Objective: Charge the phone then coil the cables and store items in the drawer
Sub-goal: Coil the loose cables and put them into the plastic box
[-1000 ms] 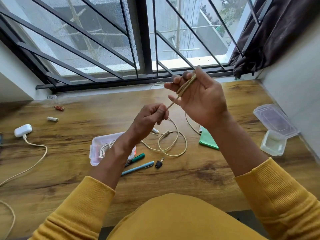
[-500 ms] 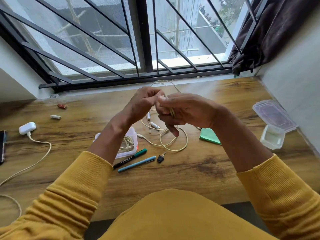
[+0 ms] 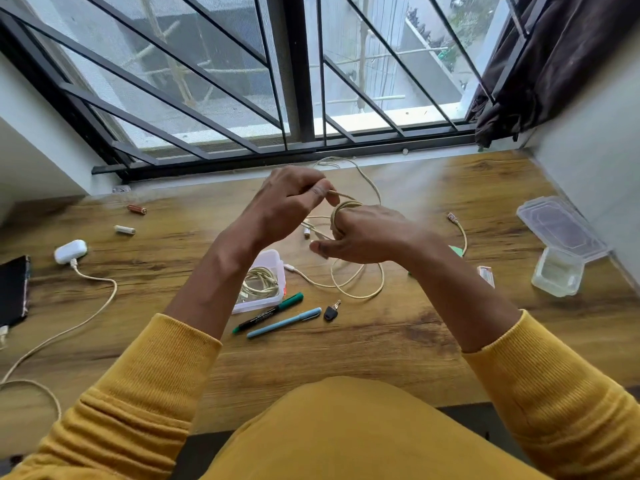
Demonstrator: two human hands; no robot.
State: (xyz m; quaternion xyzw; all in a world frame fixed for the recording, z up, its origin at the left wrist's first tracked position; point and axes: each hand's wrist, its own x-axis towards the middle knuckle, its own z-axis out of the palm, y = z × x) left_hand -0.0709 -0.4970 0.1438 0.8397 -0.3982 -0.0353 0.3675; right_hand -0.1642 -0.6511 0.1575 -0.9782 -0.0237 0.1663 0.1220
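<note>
A beige cable [image 3: 346, 207] is wound in several loops around the fingers of my right hand [image 3: 367, 233], held above the wooden desk [image 3: 381, 341]. My left hand [image 3: 291, 199] pinches the free strand of that cable just left of the loops. Loose cable lies in rings on the desk [image 3: 360, 292] below my hands. A clear plastic box [image 3: 277, 268] under my left wrist holds a coiled white cable [image 3: 259, 282]. The phone [image 3: 14, 289] lies at the far left edge, beside a white charger [image 3: 71, 251] with its cord [image 3: 93, 306].
Near the box lie a green marker [image 3: 270, 311], a blue pen [image 3: 284, 322] and a small black key [image 3: 331, 311]. Two batteries [image 3: 136, 209] [image 3: 124, 230] sit at the back left. An open clear container [image 3: 557, 275] with its lid [image 3: 561, 226] stands at right.
My right hand dropped from an upright pose to a flat one. My left hand rose and circled the strand around the right fingers, adding loops. The view shifted slightly.
</note>
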